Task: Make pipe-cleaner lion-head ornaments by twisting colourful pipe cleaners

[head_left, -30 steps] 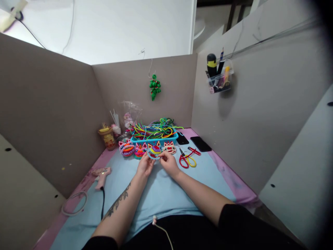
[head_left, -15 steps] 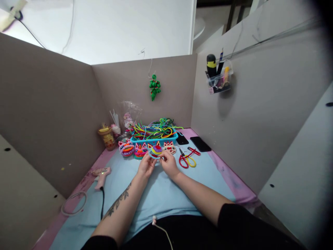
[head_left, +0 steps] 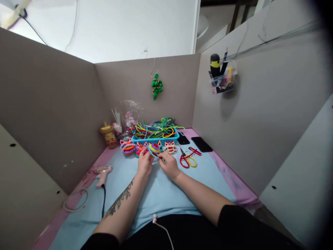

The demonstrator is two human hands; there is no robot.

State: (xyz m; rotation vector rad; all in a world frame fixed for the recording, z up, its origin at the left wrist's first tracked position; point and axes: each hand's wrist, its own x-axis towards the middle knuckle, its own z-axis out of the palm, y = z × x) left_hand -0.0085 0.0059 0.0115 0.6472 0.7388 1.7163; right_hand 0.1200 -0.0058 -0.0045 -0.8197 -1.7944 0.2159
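Observation:
Both my hands meet over the blue mat (head_left: 161, 194) and together hold a small multicoloured pipe-cleaner ornament (head_left: 154, 149) ringed by a light blue strand. My left hand (head_left: 144, 162) grips its left side, and my right hand (head_left: 168, 163) pinches its lower right edge. Just behind it lie finished pipe-cleaner faces: a pink one (head_left: 127, 147) at the left and a cream one (head_left: 170, 148) at the right.
A blue tray of coloured pipe cleaners (head_left: 155, 132) stands at the back. Red and yellow scissors (head_left: 187, 159) and two dark phones (head_left: 201, 143) lie right. A pink glue gun (head_left: 102, 172) with cord, a wire ring (head_left: 76, 200) and a jar (head_left: 109, 135) lie left. Grey partition walls surround the desk.
My hands have turned the ornament slightly and drawn it a little lower and left. The view has shifted a bit to the right.

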